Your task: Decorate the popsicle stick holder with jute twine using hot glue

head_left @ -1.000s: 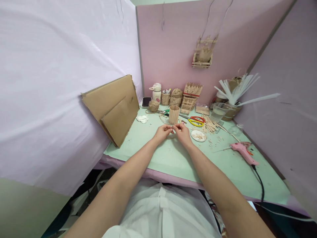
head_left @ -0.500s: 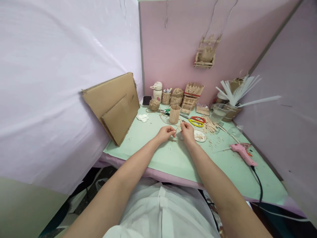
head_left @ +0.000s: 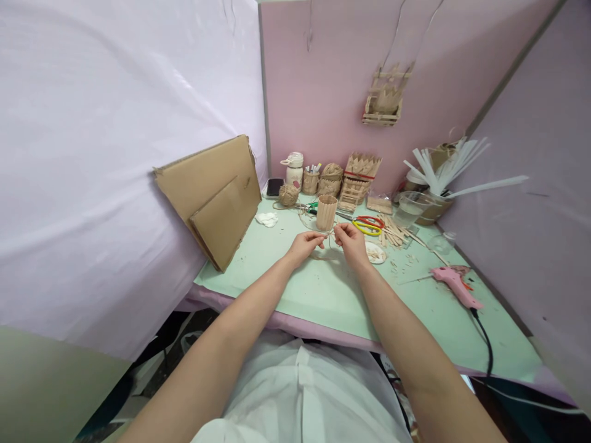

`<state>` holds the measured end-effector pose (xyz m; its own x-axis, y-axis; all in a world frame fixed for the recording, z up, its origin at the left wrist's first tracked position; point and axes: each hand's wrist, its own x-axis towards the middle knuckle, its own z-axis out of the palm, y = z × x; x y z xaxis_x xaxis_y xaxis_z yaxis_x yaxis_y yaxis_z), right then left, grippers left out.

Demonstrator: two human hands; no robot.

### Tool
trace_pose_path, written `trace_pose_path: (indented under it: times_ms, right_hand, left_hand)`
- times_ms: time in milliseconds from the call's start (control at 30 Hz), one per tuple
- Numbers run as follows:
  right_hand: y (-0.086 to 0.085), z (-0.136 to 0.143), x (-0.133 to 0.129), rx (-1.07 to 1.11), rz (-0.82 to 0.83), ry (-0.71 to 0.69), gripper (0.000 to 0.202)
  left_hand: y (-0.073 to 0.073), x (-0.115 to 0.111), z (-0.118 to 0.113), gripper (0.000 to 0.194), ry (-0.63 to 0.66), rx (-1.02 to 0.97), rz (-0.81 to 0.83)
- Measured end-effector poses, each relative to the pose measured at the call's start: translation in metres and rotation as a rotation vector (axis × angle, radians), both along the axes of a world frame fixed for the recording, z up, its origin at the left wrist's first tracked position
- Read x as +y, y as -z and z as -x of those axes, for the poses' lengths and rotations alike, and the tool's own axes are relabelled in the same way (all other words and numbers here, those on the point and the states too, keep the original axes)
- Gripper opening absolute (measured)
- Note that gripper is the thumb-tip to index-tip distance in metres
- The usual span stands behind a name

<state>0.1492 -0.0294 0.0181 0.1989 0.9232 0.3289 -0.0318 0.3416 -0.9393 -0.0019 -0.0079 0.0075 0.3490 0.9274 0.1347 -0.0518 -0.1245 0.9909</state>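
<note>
My left hand [head_left: 306, 245] pinches a thin strand of twine [head_left: 329, 240] between thumb and fingertips. Close beside it, my right hand [head_left: 349, 241] is closed on the same strand, just above the table. Part of the twine hangs between the hands, and a loose length lies on the table below them. A cup made of wooden craft sticks [head_left: 327, 213] stands upright right behind my fingers. Farther back on the left sits a ball of twine [head_left: 289, 195], with strands trailing toward the cup.
Right of my hands are a white dish of small wood pieces [head_left: 375, 253], scissors with red and yellow handles [head_left: 368, 226] and loose craft sticks [head_left: 392, 234]. A pink glue gun [head_left: 455, 287] lies farther right. Cardboard [head_left: 217, 197] leans at the left.
Both hands have shifted slightly, the left a little to the left and the right a little up. The twine between them now hangs in a different shape.
</note>
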Motion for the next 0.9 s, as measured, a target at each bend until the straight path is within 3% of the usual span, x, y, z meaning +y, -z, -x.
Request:
trace_pose_path:
  times_ms: [167,433,900]
  right_hand:
    - [0.0009,0.0014,-0.0003,-0.066,-0.009,0.007,0.031]
    - [0.0012,0.0046,-0.0046,-0.481,-0.152,0.068,0.020]
    - [0.0080,0.0060,-0.0013,-0.633,-0.088,0.313,0.013]
  left_hand:
    - [-0.0006,-0.0005,0.0000,0.030,-0.002,0.004,-0.013]
    - [-0.0036,-0.0007,-0.0012,0.018,-0.045,-0.055,-0.097]
    - [-0.0037,-0.0030,-0.0029,0.017,-0.031,0.076,-0.092]
